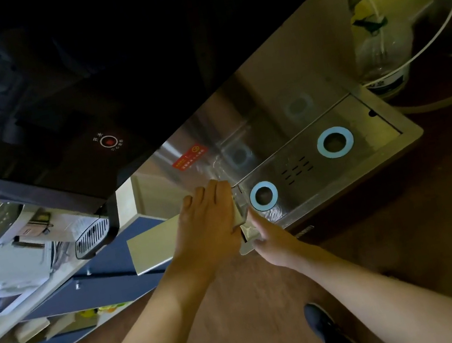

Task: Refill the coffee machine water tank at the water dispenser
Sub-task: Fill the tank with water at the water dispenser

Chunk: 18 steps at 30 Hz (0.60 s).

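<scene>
Your left hand [207,220] lies spread, fingers wrapped over the clear plastic water tank [241,214], gripping it at the left end of the steel dispenser tray [361,123]. The tank stands between both hands; your right hand [273,238] pinches its lower edge, just left of the nearest blue ring [263,195]. It looks transparent, its fill level unreadable.

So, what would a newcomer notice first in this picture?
First, the two hands, left and right, both holding a clear tank at the near left corner of the steel tray. Next, two blue rings on that tray, one right beside the tank. Above hangs a dark panel with a red button.
</scene>
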Available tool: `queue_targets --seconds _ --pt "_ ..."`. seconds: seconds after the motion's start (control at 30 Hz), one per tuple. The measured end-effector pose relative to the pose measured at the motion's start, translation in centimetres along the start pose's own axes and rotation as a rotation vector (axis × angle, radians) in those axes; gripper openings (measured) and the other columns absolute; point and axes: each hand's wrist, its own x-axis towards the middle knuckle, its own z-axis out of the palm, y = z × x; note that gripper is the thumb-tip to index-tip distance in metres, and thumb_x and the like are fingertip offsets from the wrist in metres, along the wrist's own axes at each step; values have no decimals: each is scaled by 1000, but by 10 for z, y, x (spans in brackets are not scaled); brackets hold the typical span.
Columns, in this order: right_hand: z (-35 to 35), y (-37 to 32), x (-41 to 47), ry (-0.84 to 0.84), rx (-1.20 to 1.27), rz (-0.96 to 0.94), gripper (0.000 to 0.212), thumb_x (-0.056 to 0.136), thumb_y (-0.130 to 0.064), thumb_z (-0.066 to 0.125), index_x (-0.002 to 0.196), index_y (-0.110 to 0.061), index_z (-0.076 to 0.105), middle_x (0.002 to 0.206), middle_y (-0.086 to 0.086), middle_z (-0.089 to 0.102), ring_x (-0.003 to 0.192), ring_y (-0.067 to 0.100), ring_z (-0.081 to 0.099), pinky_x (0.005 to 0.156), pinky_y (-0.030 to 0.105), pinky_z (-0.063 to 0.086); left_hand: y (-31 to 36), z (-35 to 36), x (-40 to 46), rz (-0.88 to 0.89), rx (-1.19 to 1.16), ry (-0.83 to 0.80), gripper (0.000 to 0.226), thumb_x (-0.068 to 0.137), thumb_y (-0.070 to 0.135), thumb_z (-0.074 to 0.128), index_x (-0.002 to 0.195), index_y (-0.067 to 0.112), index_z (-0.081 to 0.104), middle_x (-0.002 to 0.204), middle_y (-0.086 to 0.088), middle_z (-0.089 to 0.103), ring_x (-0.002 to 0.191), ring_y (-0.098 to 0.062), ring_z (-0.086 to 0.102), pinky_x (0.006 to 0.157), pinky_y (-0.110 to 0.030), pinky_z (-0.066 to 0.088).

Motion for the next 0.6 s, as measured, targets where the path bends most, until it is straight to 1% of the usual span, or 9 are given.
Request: queue_targets --seconds 0.07,0.17,0.2,0.27,0.33,0.4,0.47,0.53,0.6 --pt "-6 -2 -3 98 -91 -18 64 102 -11 48 157 -17 16 159 10 33 141 25 41 105 25 36 -4 0 -6 -54 -90 54 47 75 18 73 114 12 50 107 -8 58 93 -26 57 81 -34 43" --pt "-23 -3 -8 305 -299 -102 48 98 -20 58 143 -10 46 141 10 56 129 21 55 101 21 42 -11 2 -16 -175 -304 110 60 73 25 81 122 15 48 116 -5 57 105 -25 56 92 -41 48" --pt "-31 -5 -9 370 -374 -149 43 96 -22 60 137 -9 53 134 9 60 122 20 60 96 18 43 -13 4 -18 -226 -405 132 62 72 26 81 122 18 46 115 -2 56 105 -23 55 91 -42 50" --pt "-47 -9 -11 481 -514 -235 39 94 -30 59 127 -10 59 124 7 64 112 17 64 90 14 42 -17 7 -21 -324 -622 183 58 72 27 81 117 24 44 106 2 55 95 -20 57 79 -38 54" --pt "-66 -17 -15 538 -606 -277 36 94 -30 60 125 -12 60 122 6 64 111 15 63 89 16 43 -17 10 -23 -375 -831 239 55 73 26 83 111 27 44 97 3 56 85 -16 59 67 -27 54" --pt "-84 -28 -21 546 -705 -289 37 94 -27 62 128 -13 57 126 6 61 114 16 60 93 22 50 -14 10 -23 -403 -1026 277 53 74 18 84 108 28 45 93 5 57 82 -8 61 62 -18 52" --pt "-101 -39 -31 525 -806 -265 41 94 -29 58 132 -14 52 133 5 55 120 16 56 96 30 53 -9 13 -20 -397 -1160 297 56 73 18 85 111 27 44 96 5 59 85 -4 62 63 -16 52" --pt "-118 -48 -43 497 -886 -229 46 93 -26 56 136 -14 48 137 5 52 123 18 53 98 34 53 -1 16 -14 -372 -1245 298 61 72 22 85 115 30 43 103 5 60 91 -7 64 69 -20 55" --pt "-135 -56 -54 475 -934 -188 55 91 -21 61 142 -14 43 141 4 47 128 20 48 105 32 47 9 16 -5 -354 -1293 302 64 71 24 86 115 35 40 108 7 57 96 -11 62 75 -22 54"
